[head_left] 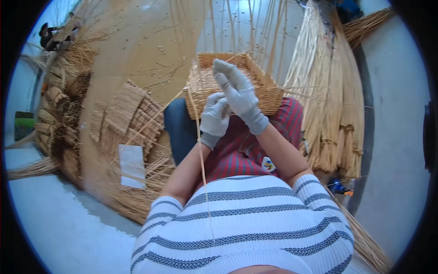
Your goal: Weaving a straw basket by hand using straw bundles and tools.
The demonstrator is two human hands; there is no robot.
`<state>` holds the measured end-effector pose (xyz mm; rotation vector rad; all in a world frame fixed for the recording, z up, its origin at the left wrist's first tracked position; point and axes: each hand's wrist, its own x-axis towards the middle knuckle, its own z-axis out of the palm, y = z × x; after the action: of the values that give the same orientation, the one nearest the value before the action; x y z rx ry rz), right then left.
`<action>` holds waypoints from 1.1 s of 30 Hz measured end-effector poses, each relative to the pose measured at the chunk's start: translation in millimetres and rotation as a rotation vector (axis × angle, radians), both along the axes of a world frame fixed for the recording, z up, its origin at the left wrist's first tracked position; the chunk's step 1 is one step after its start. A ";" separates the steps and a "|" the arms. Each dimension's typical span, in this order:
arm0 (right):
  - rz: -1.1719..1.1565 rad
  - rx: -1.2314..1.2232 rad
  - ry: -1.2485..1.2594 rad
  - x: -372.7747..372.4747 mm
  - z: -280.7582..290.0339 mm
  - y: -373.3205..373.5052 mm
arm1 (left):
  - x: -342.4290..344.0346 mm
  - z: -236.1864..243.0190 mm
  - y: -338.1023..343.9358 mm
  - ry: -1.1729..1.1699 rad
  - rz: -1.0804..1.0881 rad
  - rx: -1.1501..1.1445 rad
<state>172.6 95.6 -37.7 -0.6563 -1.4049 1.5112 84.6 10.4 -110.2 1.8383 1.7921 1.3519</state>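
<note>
A woven straw basket (270,101) rests on my lap, its near wall partly hidden by my hands. Both hands wear pale grey gloves. My left hand (215,118) is at the near rim, its fingers curled closed; what they hold is hidden. Just above and to the right, my right hand (236,89) reaches over the basket, fingers stretched out toward the far left and thumb apart from them. A long straw strand (202,157) runs from the basket's left side down past my left wrist. Another strand (157,114) slants away to the lower left.
Woven straw panels (125,107) lie on the floor at left, with a white sheet (132,165) and loose straw beside them. Bundled straw (59,109) is stacked farther left. Long pale straw bundles (326,100) lie at right. Upright stakes (251,27) stand beyond the basket.
</note>
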 end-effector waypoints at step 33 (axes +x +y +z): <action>-0.082 -0.487 -0.004 12.0 -77.9 -7.4 | -104.4 8.4 -14.8 -0.014 0.179 -0.414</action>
<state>184.6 88.3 -115.6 -0.9985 -0.9983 1.8001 -19.7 -4.4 -101.8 1.4773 2.0796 0.9453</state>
